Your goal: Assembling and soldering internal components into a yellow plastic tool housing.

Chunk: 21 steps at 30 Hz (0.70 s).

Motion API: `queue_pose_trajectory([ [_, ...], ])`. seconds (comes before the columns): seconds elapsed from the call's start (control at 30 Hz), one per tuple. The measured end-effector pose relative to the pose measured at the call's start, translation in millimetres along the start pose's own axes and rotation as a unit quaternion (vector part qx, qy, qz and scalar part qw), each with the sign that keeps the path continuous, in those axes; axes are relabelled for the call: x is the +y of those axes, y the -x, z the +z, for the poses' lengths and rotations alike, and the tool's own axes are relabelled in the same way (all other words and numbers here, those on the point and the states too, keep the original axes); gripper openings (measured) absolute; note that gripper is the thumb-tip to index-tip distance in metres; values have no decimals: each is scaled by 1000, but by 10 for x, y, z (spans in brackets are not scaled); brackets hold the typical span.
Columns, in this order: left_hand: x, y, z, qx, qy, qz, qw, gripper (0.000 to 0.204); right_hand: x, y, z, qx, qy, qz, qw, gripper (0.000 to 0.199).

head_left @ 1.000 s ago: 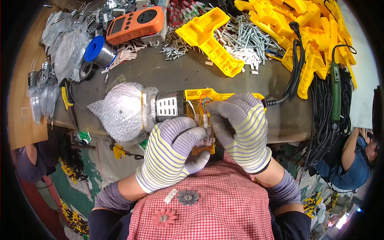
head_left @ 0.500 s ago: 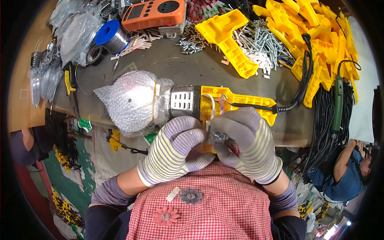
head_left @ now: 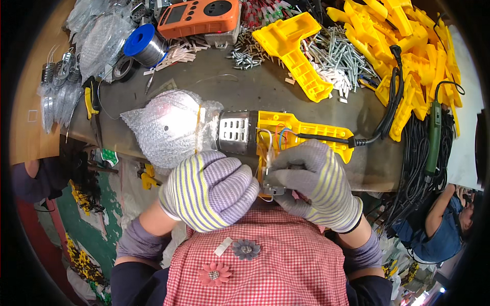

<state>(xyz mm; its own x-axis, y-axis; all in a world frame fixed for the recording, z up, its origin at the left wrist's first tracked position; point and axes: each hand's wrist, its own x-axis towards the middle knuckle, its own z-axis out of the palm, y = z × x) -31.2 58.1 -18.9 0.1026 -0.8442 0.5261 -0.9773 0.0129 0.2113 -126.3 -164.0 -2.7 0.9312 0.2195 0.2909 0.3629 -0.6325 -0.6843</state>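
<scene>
A tool with an opened yellow handle shell (head_left: 311, 130) lies across the bench. Its slotted metal collar (head_left: 235, 132) leads left to a bubble-wrapped end (head_left: 166, 127). Red, blue and white wires (head_left: 282, 135) show inside the shell, and a black cord (head_left: 360, 142) leaves it at the right. At the handle's near side, my right hand (head_left: 321, 186), in a striped knit glove, pinches a small metal part (head_left: 274, 187). My left hand (head_left: 212, 191), gloved alike, is curled closed beside that part, below the collar; whatever its fingers hold is hidden.
Beyond the tool lie another yellow shell half (head_left: 296, 56), heaped screws (head_left: 342, 51), an orange meter (head_left: 199, 18) and a solder spool (head_left: 145, 45). Cutters (head_left: 93, 104) lie left. Yellow shells (head_left: 408, 61) and a green-handled tool (head_left: 433, 137) are at right. A person (head_left: 434, 224) is at lower right.
My left hand has moved left and down slightly, its fingers curling tighter. My right hand keeps its pinch on the metal part, which sits slightly lower. Coloured wires show more clearly.
</scene>
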Motion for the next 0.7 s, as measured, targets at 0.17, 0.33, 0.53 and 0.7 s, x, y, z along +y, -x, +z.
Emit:
queue_pose_trajectory([
  [0.17, -132, -189, -87, -25, 1, 71, 997, 33, -50, 8, 20, -18, 62, 8, 998, 21],
  [0.33, -109, -381, -238, -150, 66, -60, 985, 15, -64, 117, 11, -2, 59, 13, 998, 23],
  [0.53, 4, -711, -303, -230, 87, -179, 953, 20, -186, 74, -8, 20, 6, 93, 995, 48],
  [0.7, 100, -872, -249, -254, 145, -297, 909, 20, -85, 59, -37, 37, -25, 104, 994, 75],
])
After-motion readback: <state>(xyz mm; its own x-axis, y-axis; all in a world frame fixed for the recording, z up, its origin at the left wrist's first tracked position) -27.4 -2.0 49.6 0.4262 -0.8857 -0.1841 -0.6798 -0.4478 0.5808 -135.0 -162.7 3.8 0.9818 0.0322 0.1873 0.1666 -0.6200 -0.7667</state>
